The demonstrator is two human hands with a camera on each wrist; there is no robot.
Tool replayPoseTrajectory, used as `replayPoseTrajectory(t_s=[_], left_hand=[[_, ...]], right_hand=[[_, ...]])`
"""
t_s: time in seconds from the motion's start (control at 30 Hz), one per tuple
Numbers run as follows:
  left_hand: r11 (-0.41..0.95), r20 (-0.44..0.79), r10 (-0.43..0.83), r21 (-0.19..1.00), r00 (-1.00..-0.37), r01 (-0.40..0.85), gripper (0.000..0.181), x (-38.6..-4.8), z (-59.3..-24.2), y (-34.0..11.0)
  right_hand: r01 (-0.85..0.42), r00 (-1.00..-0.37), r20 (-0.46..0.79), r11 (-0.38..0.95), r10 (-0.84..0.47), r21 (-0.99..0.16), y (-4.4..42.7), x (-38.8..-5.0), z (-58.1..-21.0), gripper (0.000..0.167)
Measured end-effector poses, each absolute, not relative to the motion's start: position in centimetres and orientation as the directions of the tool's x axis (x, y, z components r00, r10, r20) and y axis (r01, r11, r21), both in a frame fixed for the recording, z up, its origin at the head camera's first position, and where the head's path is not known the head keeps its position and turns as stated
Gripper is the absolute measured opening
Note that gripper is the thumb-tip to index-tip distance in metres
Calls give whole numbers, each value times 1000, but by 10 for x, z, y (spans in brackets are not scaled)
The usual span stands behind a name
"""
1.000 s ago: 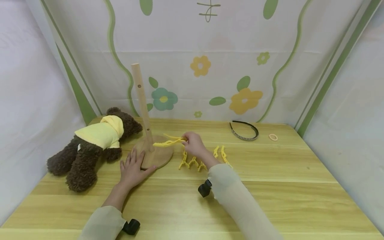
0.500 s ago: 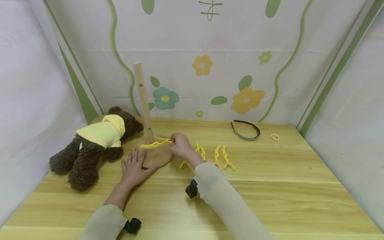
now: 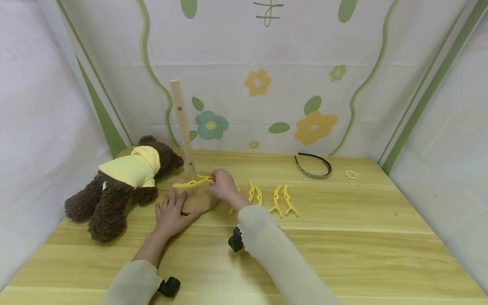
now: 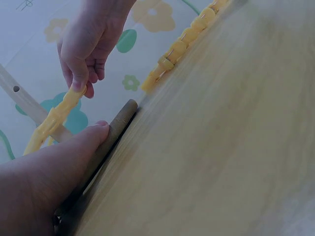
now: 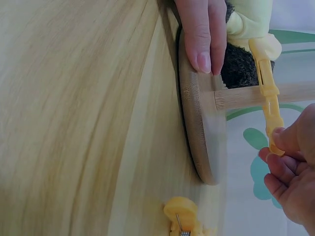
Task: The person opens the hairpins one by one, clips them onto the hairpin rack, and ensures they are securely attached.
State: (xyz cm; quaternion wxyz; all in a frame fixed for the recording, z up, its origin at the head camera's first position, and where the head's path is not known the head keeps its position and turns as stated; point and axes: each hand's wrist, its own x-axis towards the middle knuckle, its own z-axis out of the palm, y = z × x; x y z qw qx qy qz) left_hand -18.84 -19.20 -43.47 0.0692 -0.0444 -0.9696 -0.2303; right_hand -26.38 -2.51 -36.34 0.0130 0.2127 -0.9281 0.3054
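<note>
A round wooden base carries an upright wooden post. My left hand lies on the base's near-left edge, fingers spread. In the right wrist view, my right hand pinches one end of a yellow clip between thumb and fingers. The clip's jaws are spread apart, one on either side of the post near its foot, above the base; whether they touch the post I cannot tell.
Several yellow clips lie on the table right of the base. A headband and a small ring are at the back right. A brown teddy bear in a yellow hoodie lies at the left.
My right hand has moved left with the yellow clip, bringing it from the base's right side to around the post. My left hand has stayed on the base.
</note>
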Motion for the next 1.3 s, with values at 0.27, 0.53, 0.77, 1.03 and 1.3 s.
replayPoseTrajectory(t_s=[0.27,0.53,0.77,1.03,1.3], left_hand=[[888,166,48,444,-985,118,86,-189,-436,-191],[892,163,47,438,-985,115,86,-189,-436,-190],[894,169,47,433,-985,117,86,-190,-436,-190],[891,165,48,439,-985,117,87,-189,-436,-190],[889,161,52,442,-985,120,87,-189,-436,-190]], right_hand=[[-422,-899,157,710,-409,-564,-25,-263,-365,19],[-426,-890,173,633,-422,-647,-18,-262,-370,30],[-410,-895,169,610,-413,-678,-16,-262,-369,32],[-400,-893,165,568,-420,-720,-4,-261,-362,45],[-459,-870,251,512,-425,-726,34,-251,-351,46]])
